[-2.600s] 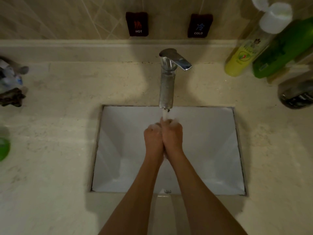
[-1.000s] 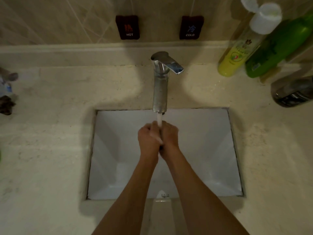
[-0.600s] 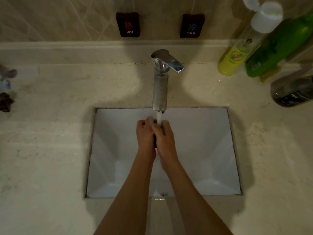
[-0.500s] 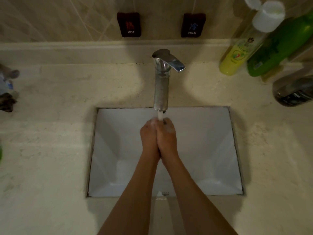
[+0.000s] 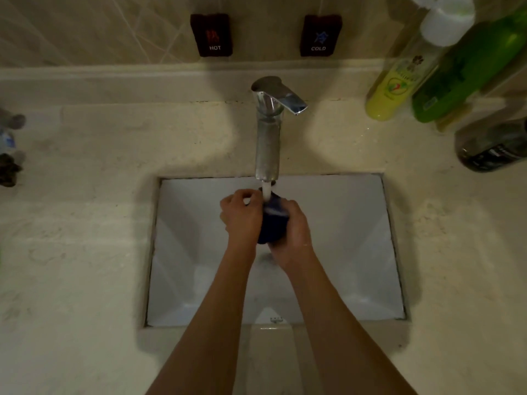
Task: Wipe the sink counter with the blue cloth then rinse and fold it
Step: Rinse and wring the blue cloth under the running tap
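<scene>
Head view, single entry.

Item 1: blue cloth (image 5: 273, 220), dark blue, bunched into a compact wad. Location: over the white sink basin (image 5: 356, 252), directly below the faucet (image 5: 267, 138) spout, between both hands. A stream of water (image 5: 266, 192) falls from the spout onto its upper end.

Item 2: left hand (image 5: 242, 215). Fingers curled, grasping the left side of the cloth; knuckles turned up toward the camera. Forearm enters from the lower edge.

Item 3: right hand (image 5: 291, 232). Fingers wrapped round the right and lower part of the cloth, clenched on it. Sits slightly nearer the camera than the left hand; the two hands are close together with the cloth showing between them.

Item 4: sink counter (image 5: 85, 223), pale beige stone, surrounding the rectangular basin on all sides.

Item 5: faucet, chrome, upright column with its lever handle angled toward the right.

Item 6: two dark wall tags on the tiled wall behind the faucet, HOT label (image 5: 211, 35) at left, COLD label (image 5: 320, 35) at right.

Item 7: back right corner of counter: yellow bottle (image 5: 390, 89) with a white cap, green bottle (image 5: 456, 72) just beside it, dark bottle (image 5: 496, 149) nearer the camera, lying toward the right edge.

Item 8: left edge of counter: small dark objects (image 5: 8, 169), blurred, not identifiable.
</scene>
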Demonstrator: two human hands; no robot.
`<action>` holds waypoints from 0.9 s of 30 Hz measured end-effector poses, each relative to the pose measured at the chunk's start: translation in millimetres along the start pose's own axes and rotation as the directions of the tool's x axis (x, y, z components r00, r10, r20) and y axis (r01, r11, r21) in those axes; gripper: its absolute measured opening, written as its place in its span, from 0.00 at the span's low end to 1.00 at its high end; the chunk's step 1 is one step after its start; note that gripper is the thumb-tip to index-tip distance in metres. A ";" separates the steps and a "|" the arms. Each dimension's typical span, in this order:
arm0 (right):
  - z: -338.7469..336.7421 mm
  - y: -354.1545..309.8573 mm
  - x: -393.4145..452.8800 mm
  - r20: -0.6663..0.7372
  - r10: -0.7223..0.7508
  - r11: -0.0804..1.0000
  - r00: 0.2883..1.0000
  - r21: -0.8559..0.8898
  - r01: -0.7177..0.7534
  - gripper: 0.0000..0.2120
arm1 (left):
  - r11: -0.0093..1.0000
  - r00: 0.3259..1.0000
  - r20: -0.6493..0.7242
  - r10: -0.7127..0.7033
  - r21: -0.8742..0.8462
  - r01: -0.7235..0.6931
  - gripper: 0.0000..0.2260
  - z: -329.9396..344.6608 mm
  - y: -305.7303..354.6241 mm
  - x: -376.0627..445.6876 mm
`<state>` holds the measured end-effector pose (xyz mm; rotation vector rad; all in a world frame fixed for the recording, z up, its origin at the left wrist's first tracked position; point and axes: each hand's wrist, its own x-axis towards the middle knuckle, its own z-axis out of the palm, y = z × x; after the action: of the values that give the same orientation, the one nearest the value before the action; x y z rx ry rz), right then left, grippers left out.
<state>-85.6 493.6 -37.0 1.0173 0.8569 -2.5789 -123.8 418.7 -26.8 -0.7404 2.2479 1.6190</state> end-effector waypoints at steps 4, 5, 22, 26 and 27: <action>20.1 3.8 1.0 -0.033 -0.342 0.794 0.939 -0.544 0.270 0.07 | 0.944 0.995 0.028 -0.101 -0.312 0.104 0.08 5.2 -3.3 -2.1; 24.1 6.0 2.7 -0.010 -0.378 0.727 0.926 -0.622 0.291 0.07 | 0.947 0.996 0.052 -0.070 -0.311 0.083 0.08 5.2 -5.5 -4.1; 28.4 -11.0 11.4 -0.323 -0.011 0.914 0.946 -0.387 -0.121 0.22 | 0.946 0.994 0.063 -0.084 -0.309 0.100 0.14 6.1 -33.0 -18.8; 31.8 -5.8 -13.7 -0.250 -0.111 0.800 0.962 -0.597 -0.063 0.09 | 0.835 0.950 0.163 -0.266 -0.454 0.311 0.15 7.9 -31.0 -16.3; 30.3 -7.2 -19.2 -0.237 -0.160 0.757 0.958 -0.653 -0.035 0.07 | 0.806 0.944 0.168 -0.285 -0.490 0.331 0.15 7.2 -29.9 -14.9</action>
<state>-91.0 481.3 -2.9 1.1286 1.7321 -1.9165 -95.5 421.8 -45.7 -1.0731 1.5242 2.0451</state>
